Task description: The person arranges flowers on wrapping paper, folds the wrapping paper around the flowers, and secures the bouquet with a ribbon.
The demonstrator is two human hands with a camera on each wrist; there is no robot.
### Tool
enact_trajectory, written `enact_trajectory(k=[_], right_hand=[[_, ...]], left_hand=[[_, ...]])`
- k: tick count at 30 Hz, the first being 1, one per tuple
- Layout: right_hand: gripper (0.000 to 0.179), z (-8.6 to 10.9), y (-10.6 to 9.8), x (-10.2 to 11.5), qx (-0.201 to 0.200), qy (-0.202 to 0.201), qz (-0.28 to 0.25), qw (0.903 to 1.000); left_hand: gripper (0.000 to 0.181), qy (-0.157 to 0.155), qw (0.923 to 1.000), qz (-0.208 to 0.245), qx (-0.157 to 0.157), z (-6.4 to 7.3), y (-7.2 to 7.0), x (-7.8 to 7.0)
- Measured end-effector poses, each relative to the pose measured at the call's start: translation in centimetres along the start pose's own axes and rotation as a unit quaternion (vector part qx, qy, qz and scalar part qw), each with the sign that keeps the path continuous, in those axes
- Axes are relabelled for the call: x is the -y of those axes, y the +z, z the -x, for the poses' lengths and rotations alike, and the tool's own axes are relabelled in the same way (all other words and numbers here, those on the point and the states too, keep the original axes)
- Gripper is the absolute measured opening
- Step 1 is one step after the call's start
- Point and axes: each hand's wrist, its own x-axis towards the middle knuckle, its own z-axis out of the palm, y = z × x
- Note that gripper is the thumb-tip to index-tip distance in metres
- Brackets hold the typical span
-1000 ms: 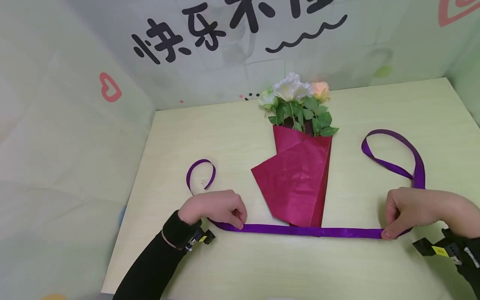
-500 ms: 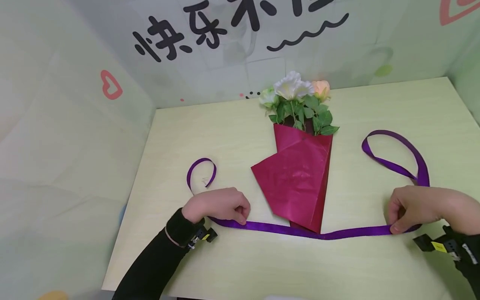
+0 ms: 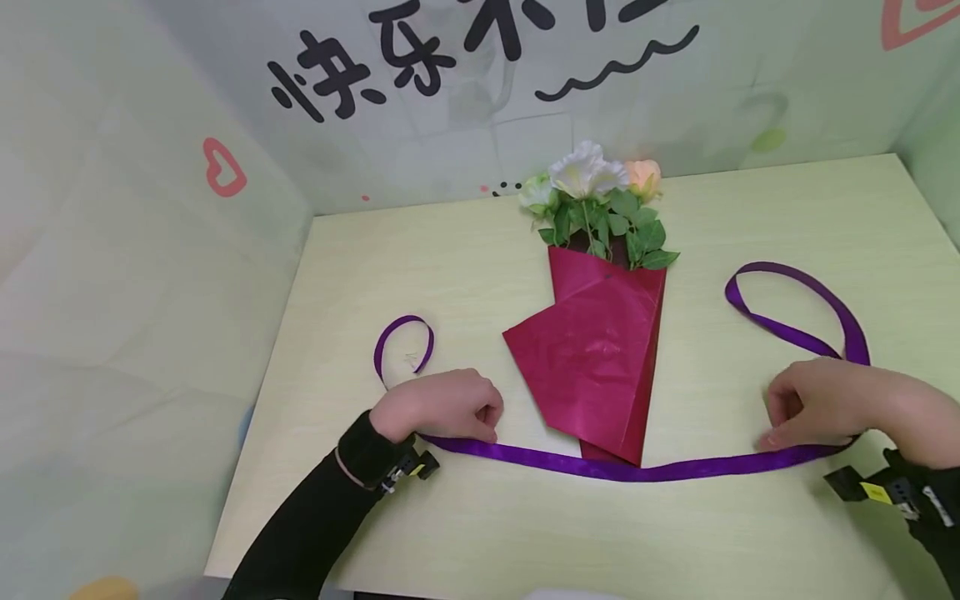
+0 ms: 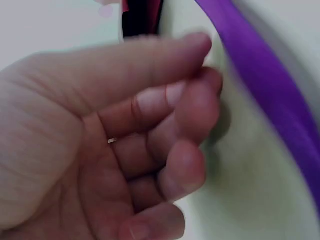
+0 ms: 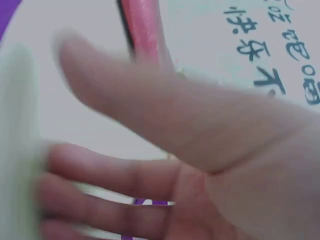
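Observation:
A long purple ribbon [image 3: 637,475] lies across the table just below a flower bouquet [image 3: 600,350] wrapped in dark red paper. My left hand [image 3: 446,404] is at the ribbon's left part with fingers loosely curled; in the left wrist view the ribbon [image 4: 270,95] runs apart from the fingertips. Over the ribbon's right part is my right hand [image 3: 832,404]. Its thumb [image 5: 115,90] stands well away from the fingers in the right wrist view, with nothing between them. White and peach flowers [image 3: 588,173] with green leaves show above the paper.
One ribbon end curls beyond the left hand, and a larger loop [image 3: 795,304] lies beyond the right hand. The pale wooden table [image 3: 465,533] meets a printed backdrop [image 3: 450,150] at the back. A whitish object [image 3: 570,595] shows at the front edge.
Both hands have let go of the ribbon and risen slightly up the view. The ribbon, taut and straight before, now sags in a shallow curve below the bouquet.

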Motion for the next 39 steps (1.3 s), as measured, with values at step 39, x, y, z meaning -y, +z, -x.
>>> enact_trajectory(k=[39], right_hand=[[0.049,-9.5,-0.9,8.5,-0.123,0.069,-0.097,0.9853]], left_hand=[[0.039,-0.129,0.9868,-0.027,-0.095,-9.6,-3.4,-4.8]])
